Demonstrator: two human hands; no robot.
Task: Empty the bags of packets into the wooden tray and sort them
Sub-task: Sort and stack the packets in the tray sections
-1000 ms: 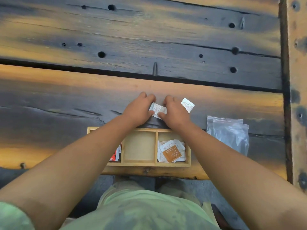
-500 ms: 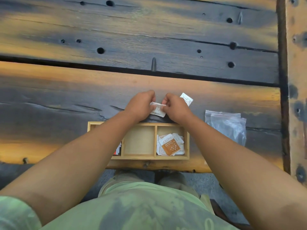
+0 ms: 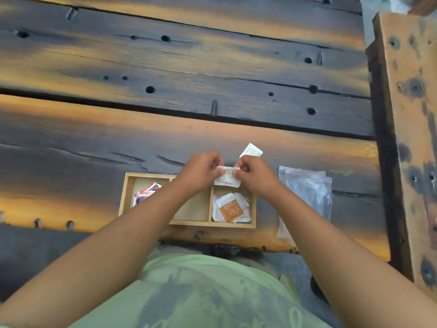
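Note:
A three-compartment wooden tray [image 3: 123, 197] lies at the near edge of the table. Red-and-white packets [image 3: 145, 194] fill its left compartment, orange-and-white packets [image 3: 230, 208] its right one; the middle is mostly hidden by my left forearm. My left hand [image 3: 201, 170] and my right hand [image 3: 256, 175] both pinch a small stack of white packets [image 3: 227, 179] by its top edge, held just above the tray's far right rim. One more white packet [image 3: 251, 150] lies on the table beyond my right hand.
Clear plastic zip bags [image 3: 306, 192] lie flat to the right of the tray. The table is dark, weathered planks with holes and a gap [image 3: 165, 110] between boards. A wooden beam [image 3: 406, 114] runs along the right side.
Both hands have drawn the white packet stack off the table toward me, to the tray's far rim. The loose packet beyond them stays put.

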